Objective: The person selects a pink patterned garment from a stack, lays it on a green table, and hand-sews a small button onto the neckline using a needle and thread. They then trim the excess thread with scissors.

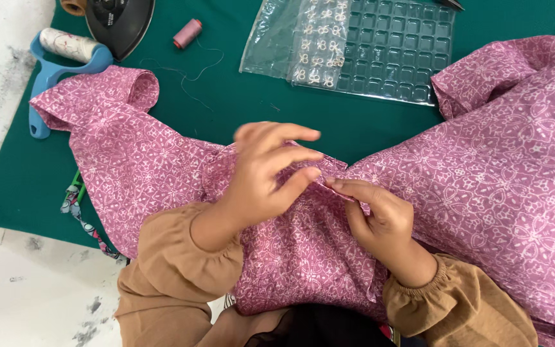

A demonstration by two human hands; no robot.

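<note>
Both hands pinch a fold of the pink patterned garment [483, 167]: left hand [261, 177] at nine o'clock, right hand [380, 222] at three, fingertips meeting.

Both hands, left hand [261, 177] and right hand [377, 218], pinch a fold of the pink patterned garment [483, 173] lying over a green mat [239, 96]; a thread spool [187, 33] lies beyond.

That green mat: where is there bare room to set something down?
The green mat is bare between the thread spool, plastic tray and pink garment, and left below the lint roller. It is crowded around both hands.
</note>
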